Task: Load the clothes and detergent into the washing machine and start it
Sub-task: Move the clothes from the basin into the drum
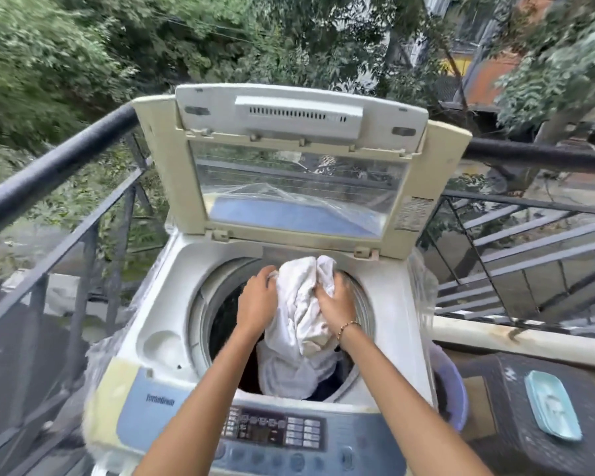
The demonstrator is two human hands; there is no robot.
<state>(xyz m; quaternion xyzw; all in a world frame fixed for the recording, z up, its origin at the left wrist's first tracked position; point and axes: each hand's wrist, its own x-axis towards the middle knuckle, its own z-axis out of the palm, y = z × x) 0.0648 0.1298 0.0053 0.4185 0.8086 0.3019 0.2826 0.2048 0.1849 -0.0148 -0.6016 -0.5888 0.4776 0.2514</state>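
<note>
A top-loading washing machine (172,304) stands in front of me with its lid (299,166) folded up. A bunched white garment (299,314) hangs over the round drum opening, its lower part inside the drum. My left hand (256,300) grips its left side and my right hand (335,300), with a bead bracelet at the wrist, grips its right side. Dark clothes show at the bottom of the drum (327,386). The control panel (272,431) runs along the near edge, under my forearms. No detergent is in view.
A black metal railing (49,173) runs behind and to the left of the machine, with trees beyond. A purple tub (457,389) sits right of the machine. Next to it a dark woven stool (516,417) carries a light blue tray (552,405).
</note>
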